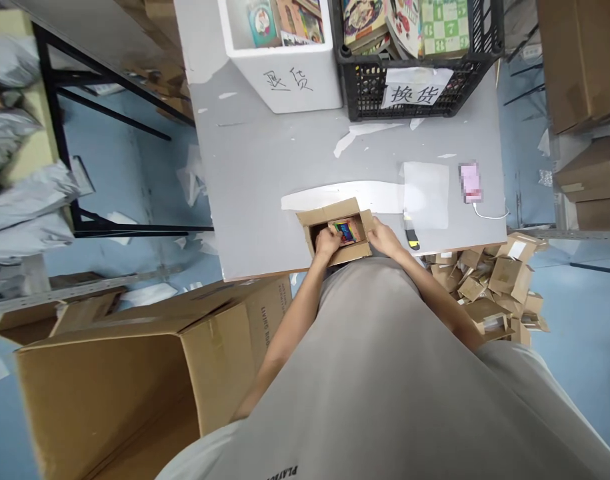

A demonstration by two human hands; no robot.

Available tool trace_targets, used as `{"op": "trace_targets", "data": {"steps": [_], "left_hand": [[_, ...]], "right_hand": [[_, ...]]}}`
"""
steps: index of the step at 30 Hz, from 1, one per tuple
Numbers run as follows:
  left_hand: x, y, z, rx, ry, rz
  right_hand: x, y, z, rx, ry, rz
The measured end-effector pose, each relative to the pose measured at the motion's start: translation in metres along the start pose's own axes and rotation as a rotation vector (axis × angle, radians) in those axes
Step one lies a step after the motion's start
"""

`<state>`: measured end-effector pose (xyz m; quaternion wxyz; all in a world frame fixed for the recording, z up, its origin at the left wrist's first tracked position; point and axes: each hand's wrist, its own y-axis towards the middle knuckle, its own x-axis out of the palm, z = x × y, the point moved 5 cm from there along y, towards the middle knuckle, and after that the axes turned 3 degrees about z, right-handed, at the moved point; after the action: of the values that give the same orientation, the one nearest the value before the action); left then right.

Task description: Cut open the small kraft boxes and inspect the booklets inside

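A small open cardboard box (352, 253) sits at the table's front edge, its flaps spread outward. Inside it lies a small, brightly printed pack (348, 231) in blue, red and yellow; whether it is a book or a carton, I cannot tell. My left hand (328, 241) reaches into the box, its fingers closed at the left end of this pack, with the fingertips partly hidden. On the other side, my right hand (383, 237) pinches the box's right flap (367, 221).
Behind the box are a white foam bin (305, 87) and a black crate (365, 93) holding books. A box cutter (411, 239), clear plastic sheet (427, 193) and pink phone-like item (470, 181) lie right. Below stand a large carton (219, 353) and piled small boxes (507, 277).
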<state>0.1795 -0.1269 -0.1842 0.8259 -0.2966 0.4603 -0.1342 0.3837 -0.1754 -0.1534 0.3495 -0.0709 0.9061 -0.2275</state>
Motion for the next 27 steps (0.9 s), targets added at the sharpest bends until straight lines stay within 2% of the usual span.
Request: {"op": "trace_targets", "data": {"steps": [2, 4, 6, 9, 11, 13, 15, 18, 21, 24, 27], "left_hand": [[-0.016, -0.020, 0.005, 0.044, 0.032, 0.051], [-0.042, -0.044, 0.012, 0.157, 0.066, 0.168], [-0.071, -0.067, 0.013, 0.202, -0.020, 0.273], [-0.108, -0.093, 0.013, 0.241, -0.474, 0.315], [-0.123, -0.103, 0.018, 0.261, -0.829, 0.291], [-0.130, -0.111, 0.029, 0.280, -1.084, 0.259], [-0.130, -0.117, 0.043, 0.307, -1.191, 0.218], [-0.125, -0.129, 0.057, 0.371, -1.103, 0.183], [-0.130, -0.141, 0.061, 0.459, -0.946, 0.243], [-0.153, -0.146, 0.063, 0.496, -0.996, 0.336], [-0.188, -0.148, 0.079, 0.548, -1.100, 0.392]], "right_hand": [[-0.001, -0.001, 0.000, 0.011, 0.024, 0.006], [-0.003, -0.003, 0.000, 0.023, 0.070, 0.016], [-0.010, -0.006, 0.000, 0.022, 0.168, 0.076], [-0.029, -0.016, -0.006, -0.001, 0.454, 0.260], [-0.038, -0.024, -0.019, -0.027, 0.699, 0.291], [-0.038, -0.032, -0.044, -0.085, 0.903, 0.189], [-0.038, -0.041, -0.076, -0.170, 1.019, 0.120], [-0.045, -0.045, -0.116, -0.262, 1.109, 0.208], [-0.064, -0.039, -0.144, -0.313, 1.132, 0.283], [-0.097, -0.031, -0.176, -0.434, 1.083, 0.249], [-0.136, -0.030, -0.217, -0.598, 1.008, 0.198]]}}
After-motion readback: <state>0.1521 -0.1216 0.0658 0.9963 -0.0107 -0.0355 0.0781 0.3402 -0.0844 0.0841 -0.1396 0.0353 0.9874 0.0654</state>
